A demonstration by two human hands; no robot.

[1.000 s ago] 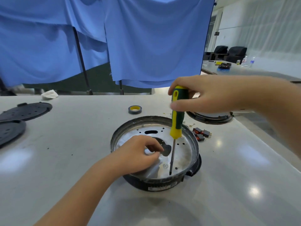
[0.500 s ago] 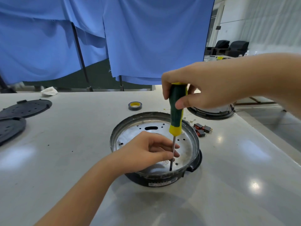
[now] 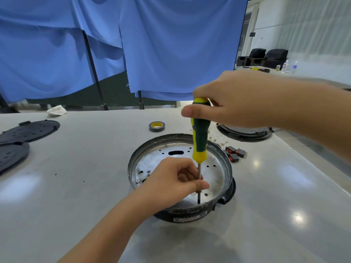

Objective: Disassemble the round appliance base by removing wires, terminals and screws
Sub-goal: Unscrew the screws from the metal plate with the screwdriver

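So, round appliance base sitting open side up on the grey table, metal plate showing inside. Right hand wrapped round the top of a green and yellow screwdriver, held upright with the tip down near the base's front rim. Left hand inside the base, thumb and fingers pinching the shaft (can't make out the screw itself). Beyond the base: tape roll; right of it, small red switches; well left, black covers.
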